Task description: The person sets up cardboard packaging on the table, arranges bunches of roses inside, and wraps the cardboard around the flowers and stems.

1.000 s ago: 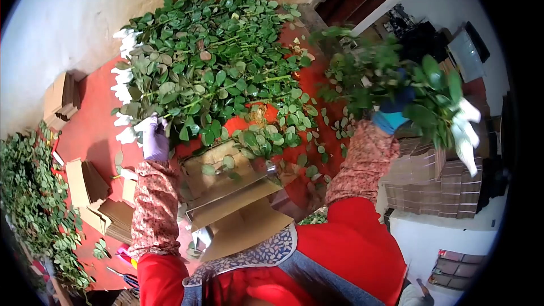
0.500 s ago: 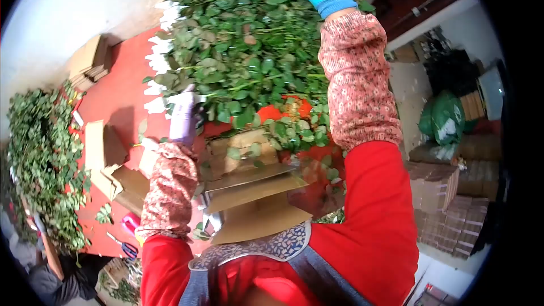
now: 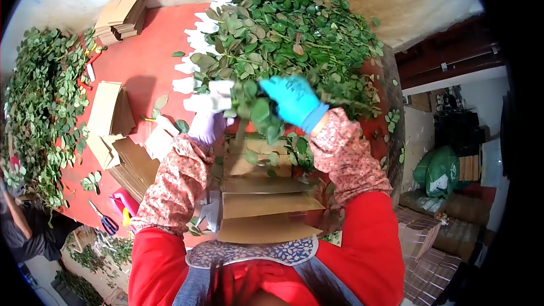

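Note:
My left hand (image 3: 206, 127), in a lilac glove, is closed on leafy rose stems just below their white-wrapped heads (image 3: 205, 103). My right hand (image 3: 292, 101), in a blue glove, is closed around the leafy part of the same stems (image 3: 253, 105), to the right of the left hand. Its fingertips are partly hidden by leaves. Beyond both hands lies a broad pile of leafy stems (image 3: 300, 39), with white-wrapped heads (image 3: 195, 42) lined up along its left side. Directly below the hands, cardboard sheets (image 3: 266, 204) lie in front of my apron.
Folded cardboard pieces (image 3: 110, 110) and another cardboard stack (image 3: 120, 16) sit on the red table (image 3: 153, 51). More greenery (image 3: 37, 102) covers the left side, near scissors (image 3: 104, 219). Another person's arm (image 3: 16, 215) shows at lower left. A green sack (image 3: 439, 173) stands at right.
My right hand has come from the far end of the pile back toward me, beside my left hand. The stems are now held between both hands. The camera view has shifted.

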{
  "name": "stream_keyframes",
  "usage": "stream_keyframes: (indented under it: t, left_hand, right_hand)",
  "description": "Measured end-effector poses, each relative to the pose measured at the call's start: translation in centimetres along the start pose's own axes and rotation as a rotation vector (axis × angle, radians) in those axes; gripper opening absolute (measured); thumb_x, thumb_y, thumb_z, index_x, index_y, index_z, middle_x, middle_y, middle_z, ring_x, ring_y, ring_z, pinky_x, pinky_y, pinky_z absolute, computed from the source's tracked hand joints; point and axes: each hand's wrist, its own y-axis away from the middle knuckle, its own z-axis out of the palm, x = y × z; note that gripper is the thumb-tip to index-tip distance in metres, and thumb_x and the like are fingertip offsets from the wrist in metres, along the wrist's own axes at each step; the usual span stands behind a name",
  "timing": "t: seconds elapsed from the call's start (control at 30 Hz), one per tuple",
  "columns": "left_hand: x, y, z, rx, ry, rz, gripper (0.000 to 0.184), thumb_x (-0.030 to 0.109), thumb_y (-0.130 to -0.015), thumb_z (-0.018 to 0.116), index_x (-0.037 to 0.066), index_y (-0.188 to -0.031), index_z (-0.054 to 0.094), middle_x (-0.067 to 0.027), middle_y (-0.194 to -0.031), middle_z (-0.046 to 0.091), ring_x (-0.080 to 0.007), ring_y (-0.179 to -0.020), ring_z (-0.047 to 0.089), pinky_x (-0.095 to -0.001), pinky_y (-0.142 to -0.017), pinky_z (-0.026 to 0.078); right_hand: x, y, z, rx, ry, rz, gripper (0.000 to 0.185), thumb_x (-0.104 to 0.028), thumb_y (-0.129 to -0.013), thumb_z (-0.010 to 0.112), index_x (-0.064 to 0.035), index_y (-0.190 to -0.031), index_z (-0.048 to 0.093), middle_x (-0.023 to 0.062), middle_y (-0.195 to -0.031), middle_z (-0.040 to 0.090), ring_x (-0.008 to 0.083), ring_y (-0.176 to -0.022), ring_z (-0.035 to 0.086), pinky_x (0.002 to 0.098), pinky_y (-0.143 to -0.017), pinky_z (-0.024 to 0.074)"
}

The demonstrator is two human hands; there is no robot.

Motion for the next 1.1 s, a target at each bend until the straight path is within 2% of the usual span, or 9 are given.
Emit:
stream_keyframes:
  t: [0.2,0.47,0.6,0.73,0.87,0.9,1.0,1.03,1.1]
  left_hand:
    - [0.0,-3.0,-5.5,0.059,0.0,0.02,0.046,0.045,-0.103,0.038,0.007,-0.117,0.059,0.0039,-0.081,0.057,-0.008,-0.065,0.051,-0.0214,-0.059,0.042]
    - [0.2,1.8,-7.7,0.07,-0.002,0.083,0.019,0.016,-0.098,0.054,0.007,-0.111,0.063,0.0009,-0.085,0.062,-0.0066,-0.065,0.053,-0.0205,-0.059,0.044]
    - [-0.1,2.4,-8.9,0.07,-0.259,0.207,0.021,0.016,-0.098,0.054,0.007,-0.117,0.062,0.0027,-0.095,0.063,-0.004,-0.07,0.054,-0.019,-0.063,0.046]
    - [0.3,3.0,-7.4,-0.031,-0.302,0.25,0.039,0.012,-0.097,0.056,0.009,-0.135,0.05,0.0018,-0.108,0.059,-0.0057,-0.077,0.056,-0.0206,-0.071,0.046]
    - [0.5,2.7,-4.0,-0.194,-0.259,0.304,0.057,0.007,-0.094,0.057,0.009,-0.147,0.036,-0.0019,-0.12,0.054,-0.0096,-0.085,0.057,-0.023,-0.076,0.047]
    - [0.6,2.7,-3.3,-0.234,-0.304,0.284,0.062,0.009,-0.094,0.059,0.008,-0.15,0.032,-0.0077,-0.134,0.05,-0.0148,-0.095,0.06,-0.0281,-0.086,0.048]
    - [1.4,3.8,-0.5,-0.4,-0.395,0.326,0.069,0.015,-0.095,0.062,0.008,-0.153,0.024,-0.0103,-0.141,0.047,-0.017,-0.107,0.06,-0.0304,-0.092,0.048]
    - [1.0,3.2,0.7,-0.308,-0.38,0.388,0.07,0.012,-0.092,0.063,0.004,-0.151,0.026,-0.0082,-0.134,0.053,-0.0112,-0.095,0.059,-0.0268,-0.086,0.049]
    - [0.5,1.4,-0.2,-0.202,-0.316,0.293,0.072,0.013,-0.09,0.066,0.003,-0.151,0.028,-0.0044,-0.115,0.064,-0.0114,-0.093,0.06,-0.027,-0.082,0.049]
  right_hand:
    - [3.3,-8.5,1.4,-0.004,-0.127,0.185,0.03,-0.017,-0.084,0.061,-0.0084,-0.113,0.06,0.0191,-0.112,0.064,0.0376,-0.096,0.064,0.0457,-0.081,0.0519]
    - [5.0,-7.8,5.8,0.048,-0.006,0.298,0.022,-0.017,-0.089,0.052,-0.0088,-0.106,0.064,0.0156,-0.097,0.069,0.0359,-0.089,0.067,0.0479,-0.077,0.0524]
    - [5.5,-3.1,-0.1,0.175,-0.121,0.369,0.04,-0.02,-0.082,0.066,-0.0101,-0.121,0.062,0.0183,-0.103,0.067,0.038,-0.094,0.064,0.0454,-0.083,0.0514]
    - [9.3,2.9,-0.4,0.47,0.058,-0.012,0.032,-0.016,-0.083,0.066,-0.0038,-0.113,0.065,0.0169,-0.101,0.068,0.0366,-0.089,0.064,0.042,-0.076,0.0531]
    - [8.8,6.0,-2.1,0.298,-0.116,0.016,0.031,-0.012,-0.085,0.065,-0.0007,-0.113,0.064,0.0188,-0.102,0.067,0.0354,-0.086,0.063,0.0396,-0.075,0.0526]
    - [9.1,6.4,-0.8,0.388,-0.649,0.179,0.025,-0.011,-0.086,0.063,-0.0004,-0.109,0.065,0.0162,-0.099,0.067,0.033,-0.084,0.063,0.0391,-0.073,0.0523]
    - [7.2,7.6,-3.6,0.456,-0.258,-0.028,0.014,-0.01,-0.091,0.061,0.0005,-0.1,0.064,0.0089,-0.094,0.066,0.025,-0.08,0.061,0.0367,-0.07,0.0514]
    - [7.8,7.7,-3.5,0.412,-0.941,0.233,0.014,-0.01,-0.091,0.061,-0.0001,-0.101,0.063,0.0085,-0.095,0.066,0.0243,-0.08,0.061,0.0367,-0.07,0.0513]
    - [6.7,8.6,-4.9,0.433,-1.054,0.316,0.015,-0.008,-0.089,0.062,-0.0024,-0.103,0.063,0.0095,-0.098,0.066,0.025,-0.082,0.061,0.037,-0.069,0.0516]
